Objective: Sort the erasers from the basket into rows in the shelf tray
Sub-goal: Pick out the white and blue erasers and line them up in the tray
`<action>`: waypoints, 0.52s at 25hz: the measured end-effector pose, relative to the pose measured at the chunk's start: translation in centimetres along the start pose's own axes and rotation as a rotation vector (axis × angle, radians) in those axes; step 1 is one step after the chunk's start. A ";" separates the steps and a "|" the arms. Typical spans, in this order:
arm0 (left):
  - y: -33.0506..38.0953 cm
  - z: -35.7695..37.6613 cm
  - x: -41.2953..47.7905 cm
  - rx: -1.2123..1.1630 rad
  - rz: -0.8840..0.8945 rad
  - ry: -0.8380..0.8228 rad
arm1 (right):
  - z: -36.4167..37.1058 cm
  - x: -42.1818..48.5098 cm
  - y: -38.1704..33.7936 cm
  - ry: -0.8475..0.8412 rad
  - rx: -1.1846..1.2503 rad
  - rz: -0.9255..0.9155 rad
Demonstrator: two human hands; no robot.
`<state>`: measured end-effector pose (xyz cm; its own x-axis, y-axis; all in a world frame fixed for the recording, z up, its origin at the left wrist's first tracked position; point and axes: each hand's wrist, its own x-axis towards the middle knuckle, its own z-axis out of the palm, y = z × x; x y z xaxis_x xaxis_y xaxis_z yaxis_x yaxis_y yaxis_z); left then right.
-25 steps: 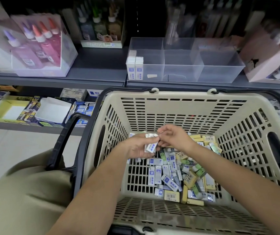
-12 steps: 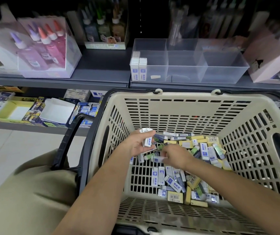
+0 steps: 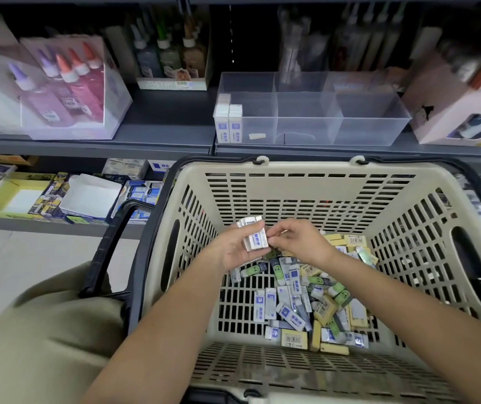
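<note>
A beige slatted basket (image 3: 315, 199) holds a heap of loose erasers (image 3: 300, 304) in white-blue, yellow and green wrappers. My left hand (image 3: 234, 249) is above the heap, shut on a small stack of white-blue erasers (image 3: 253, 236). My right hand (image 3: 300, 242) pinches the right end of that stack with its fingertips. On the shelf behind stands the clear divided shelf tray (image 3: 312, 123); its left compartment holds a few upright white-blue erasers (image 3: 229, 122), and the other compartments hold none.
A box of glue bottles (image 3: 64, 88) stands left of the tray and a pink box (image 3: 460, 112) to its right. The lower shelf holds stationery boxes (image 3: 44, 196). The basket's black handle (image 3: 111, 243) hangs at its left, beside my knee.
My right hand has come up from the heap to the stack in my left hand, which has risen slightly and holds more erasers than before.
</note>
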<state>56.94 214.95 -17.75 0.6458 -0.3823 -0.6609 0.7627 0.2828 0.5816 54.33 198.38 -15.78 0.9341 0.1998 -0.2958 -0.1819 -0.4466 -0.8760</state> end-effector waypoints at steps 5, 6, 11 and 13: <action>0.0 -0.1 -0.2 0.059 0.006 0.047 | -2.4 -0.3 1.4 0.014 -0.233 0.053; 0.0 0.0 -0.2 0.074 0.000 0.066 | -2.9 -0.5 2.1 -0.025 -0.422 0.053; 0.0 0.1 -0.2 0.130 -0.007 0.146 | -2.1 -1.6 4.3 -0.270 -0.885 0.089; 0.0 0.2 -0.2 0.140 -0.004 0.163 | -1.2 -1.7 4.7 -0.304 -1.073 0.085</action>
<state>56.80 214.85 -17.47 0.6485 -0.2329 -0.7247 0.7603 0.1518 0.6315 52.28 194.95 -18.92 0.7906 0.2723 -0.5485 0.2548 -0.9607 -0.1098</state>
